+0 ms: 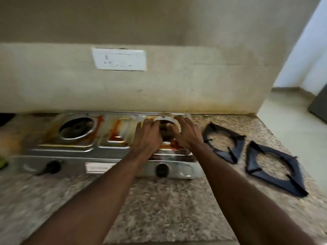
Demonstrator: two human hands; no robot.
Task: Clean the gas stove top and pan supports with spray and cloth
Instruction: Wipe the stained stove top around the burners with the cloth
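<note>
Stainless steel gas stove (79,149) sits on a speckled granite counter (159,200), its long axis left to right along the wall (177,89) and its knobs facing the person. Orange stains streak its top. Two dark pan supports (238,147) lie on the counter just right of it. The left hand (147,133) and right hand (187,133) flank the right burner (164,131), with their fingers on its ring. Blur hides whether they grip it.

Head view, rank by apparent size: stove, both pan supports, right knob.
1. Stove.
2. Nearer pan support looks bigger than the farther pan support, but probably only from nearness, so tied.
3. Right knob.
</note>
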